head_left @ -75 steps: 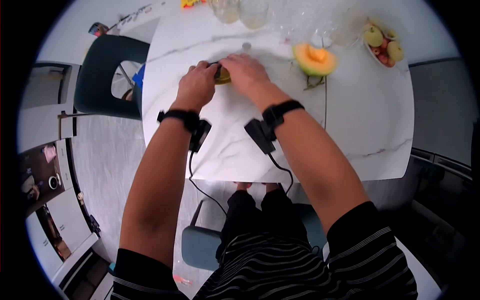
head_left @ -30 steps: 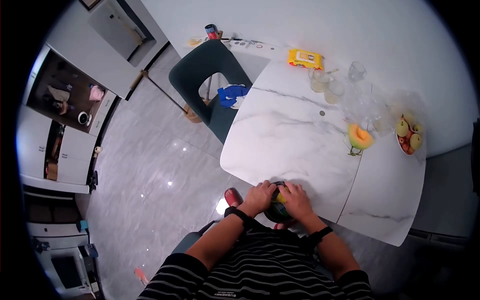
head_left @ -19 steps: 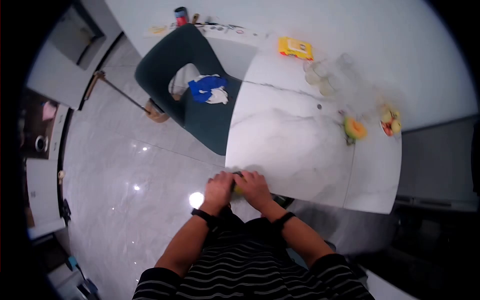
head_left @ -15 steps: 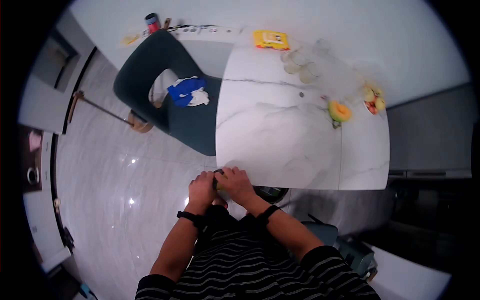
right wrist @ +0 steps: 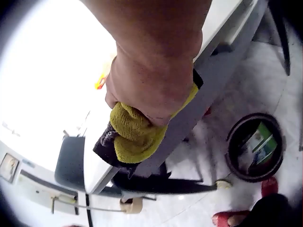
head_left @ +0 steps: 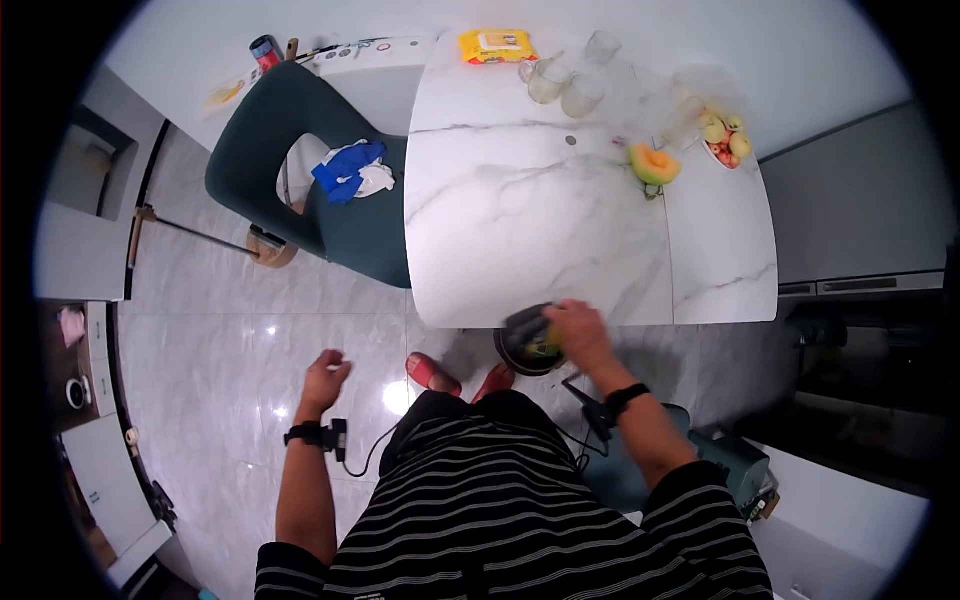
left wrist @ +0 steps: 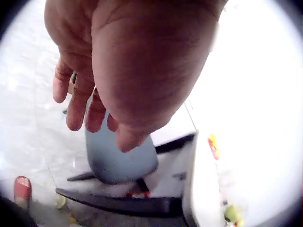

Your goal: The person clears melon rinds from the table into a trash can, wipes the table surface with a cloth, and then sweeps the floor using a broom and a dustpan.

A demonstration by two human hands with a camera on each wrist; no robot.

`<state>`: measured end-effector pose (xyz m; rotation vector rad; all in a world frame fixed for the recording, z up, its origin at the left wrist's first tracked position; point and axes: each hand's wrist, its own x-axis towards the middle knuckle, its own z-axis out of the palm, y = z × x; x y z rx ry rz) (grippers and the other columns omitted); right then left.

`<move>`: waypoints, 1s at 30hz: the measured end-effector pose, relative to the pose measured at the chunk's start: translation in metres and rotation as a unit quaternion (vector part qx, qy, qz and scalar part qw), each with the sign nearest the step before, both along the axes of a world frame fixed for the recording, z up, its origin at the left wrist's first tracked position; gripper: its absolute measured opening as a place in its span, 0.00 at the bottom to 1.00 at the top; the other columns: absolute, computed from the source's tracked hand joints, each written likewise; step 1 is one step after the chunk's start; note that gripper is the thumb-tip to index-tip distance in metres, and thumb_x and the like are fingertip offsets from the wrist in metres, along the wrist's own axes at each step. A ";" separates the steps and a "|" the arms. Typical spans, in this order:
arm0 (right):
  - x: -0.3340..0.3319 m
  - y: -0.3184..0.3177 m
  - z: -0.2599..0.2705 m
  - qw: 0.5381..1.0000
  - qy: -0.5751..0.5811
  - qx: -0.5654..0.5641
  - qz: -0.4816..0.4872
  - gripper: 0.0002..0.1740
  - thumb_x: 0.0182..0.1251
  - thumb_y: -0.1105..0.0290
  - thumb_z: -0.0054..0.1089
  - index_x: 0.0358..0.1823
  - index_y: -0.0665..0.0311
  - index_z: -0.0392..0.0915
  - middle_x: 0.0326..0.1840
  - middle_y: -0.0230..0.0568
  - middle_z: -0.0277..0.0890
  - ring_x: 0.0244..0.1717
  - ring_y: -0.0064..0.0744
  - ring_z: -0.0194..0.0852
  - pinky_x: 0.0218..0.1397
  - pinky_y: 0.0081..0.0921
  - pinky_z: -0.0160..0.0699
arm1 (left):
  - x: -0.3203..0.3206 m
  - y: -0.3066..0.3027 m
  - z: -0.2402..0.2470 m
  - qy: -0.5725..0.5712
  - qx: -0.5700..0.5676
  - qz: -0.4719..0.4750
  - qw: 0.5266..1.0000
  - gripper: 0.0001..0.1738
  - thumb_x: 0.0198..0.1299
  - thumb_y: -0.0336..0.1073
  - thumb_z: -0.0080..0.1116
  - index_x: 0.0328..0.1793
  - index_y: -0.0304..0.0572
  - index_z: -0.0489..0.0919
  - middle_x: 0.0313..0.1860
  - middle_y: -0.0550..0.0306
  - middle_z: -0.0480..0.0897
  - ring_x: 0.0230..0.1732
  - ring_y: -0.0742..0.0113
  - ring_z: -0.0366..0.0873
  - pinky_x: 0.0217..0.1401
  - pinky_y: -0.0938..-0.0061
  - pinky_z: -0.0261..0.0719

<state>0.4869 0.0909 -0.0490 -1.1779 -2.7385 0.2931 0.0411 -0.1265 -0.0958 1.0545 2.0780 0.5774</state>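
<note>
My right hand [head_left: 582, 335] grips a folded cloth [right wrist: 137, 137], yellow on one face and dark grey on the other. In the head view the cloth's grey side is blurred at the front edge of the white marbled table [head_left: 530, 230], above a dark round bin [right wrist: 229, 156] on the floor. Off to the left, my left hand [head_left: 325, 382] hangs over the floor, away from the table. Its fingers are loose and hold nothing, as the left wrist view [left wrist: 142, 71] also shows.
A cut melon [head_left: 655, 165], a bowl of fruit [head_left: 738, 150], several glasses and a yellow wipes pack [head_left: 497, 47] stand toward the back of the table. A dark green chair [head_left: 370, 240] bearing blue and white fabric [head_left: 350, 172] is at the left.
My left hand has let go of the cloth and swung down to the left. My right hand has carried the cloth to the right along the table's front edge, over the bin.
</note>
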 end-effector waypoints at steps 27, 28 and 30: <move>0.091 0.065 0.030 0.944 0.183 -0.037 -0.273 0.36 0.57 0.62 0.65 0.66 0.67 0.63 0.66 0.54 0.64 0.69 0.51 0.60 0.72 0.37 0.58 | 0.053 -0.297 -0.002 -0.204 -0.213 0.453 0.842 0.20 0.64 0.45 0.55 0.58 0.46 0.73 0.44 0.61 0.80 0.38 0.66 0.81 0.29 0.71 0.72; 0.085 0.050 0.033 0.945 0.177 -0.034 -0.274 0.35 0.58 0.63 0.64 0.65 0.67 0.64 0.65 0.54 0.65 0.68 0.51 0.61 0.71 0.37 0.59 | 0.044 -0.295 -0.006 -0.208 -0.208 0.448 0.844 0.20 0.63 0.45 0.55 0.57 0.46 0.74 0.43 0.61 0.81 0.38 0.67 0.81 0.29 0.72 0.72; 0.079 0.023 0.036 0.939 0.183 -0.031 -0.291 0.33 0.58 0.62 0.64 0.64 0.67 0.66 0.64 0.53 0.66 0.67 0.50 0.62 0.70 0.37 0.60 | 0.026 -0.287 -0.014 -0.213 -0.212 0.428 0.852 0.20 0.63 0.45 0.56 0.57 0.46 0.74 0.42 0.62 0.81 0.36 0.69 0.81 0.28 0.74 0.71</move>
